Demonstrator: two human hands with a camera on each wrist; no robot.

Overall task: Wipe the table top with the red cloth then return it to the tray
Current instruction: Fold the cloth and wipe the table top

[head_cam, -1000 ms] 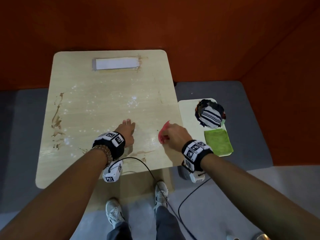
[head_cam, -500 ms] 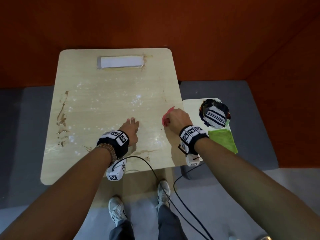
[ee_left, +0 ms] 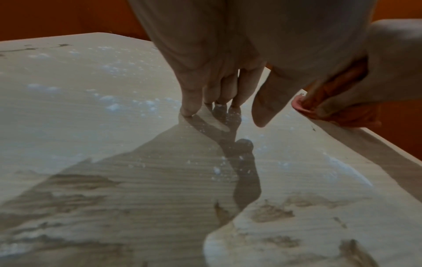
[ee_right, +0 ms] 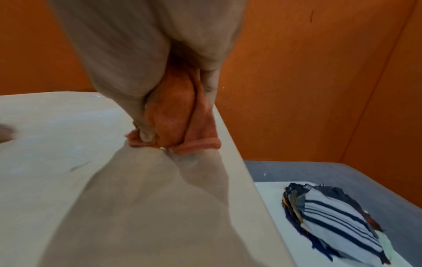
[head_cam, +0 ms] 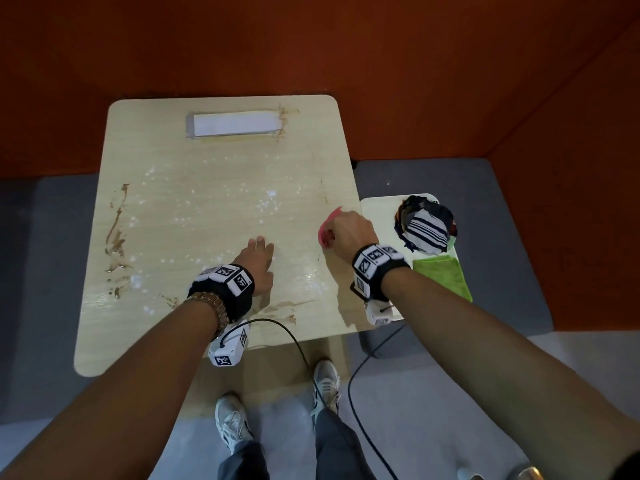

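Observation:
My right hand (head_cam: 348,232) grips the bunched red cloth (head_cam: 327,227) and presses it on the wooden table top (head_cam: 207,188) at its right edge. In the right wrist view the red cloth (ee_right: 175,124) is wrapped in my curled fingers and touches the table right beside the edge. My left hand (head_cam: 258,259) rests on the table's middle with straight fingers (ee_left: 189,101) touching the surface. The white tray (head_cam: 377,216) sits lower, just right of the table.
Brown smears (head_cam: 116,237) run along the table's left side and near the front edge (head_cam: 284,306). A white block (head_cam: 235,123) lies at the far edge. The tray carries a striped cloth bundle (head_cam: 426,228) and a green cloth (head_cam: 443,277). Orange walls enclose the back and right.
My right hand has slid the red cloth away from me along the table's right edge. The left hand has stayed in place on the table.

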